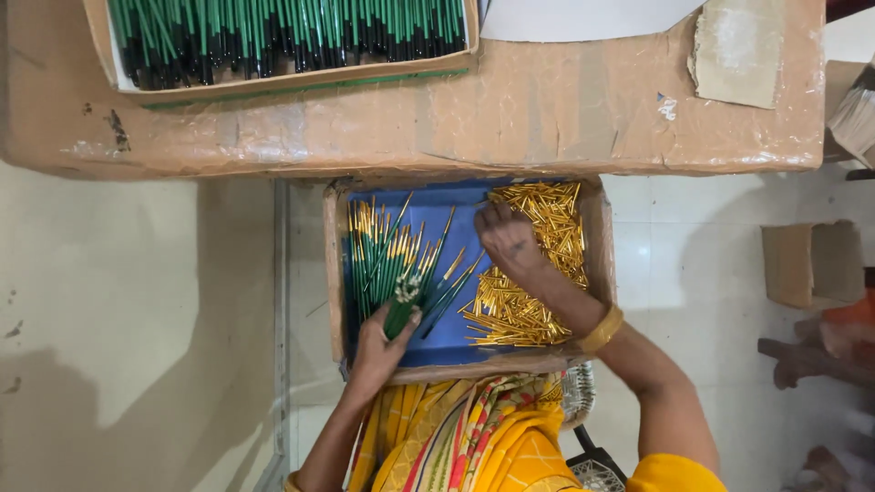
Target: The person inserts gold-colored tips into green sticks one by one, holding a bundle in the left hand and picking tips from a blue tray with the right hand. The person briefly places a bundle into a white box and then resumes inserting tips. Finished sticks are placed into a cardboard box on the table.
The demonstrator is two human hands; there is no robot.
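Gripping a fanned bundle of green pencils [394, 273] at its near end, the left hand [378, 351] sits at the left side of the blue-lined cardboard tray [335, 264]. The right hand [509, 241] rests fingers-down, loosely curled, on the heap of gold ferrules [538, 264] along the tray's right side; whether it pinches any cannot be told.

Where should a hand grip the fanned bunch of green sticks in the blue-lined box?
Grip the green sticks at their gathered near ends, coming from the person's side, where the left hand already pinches them. There they converge into one bundle; the gold-capped far ends splay apart.
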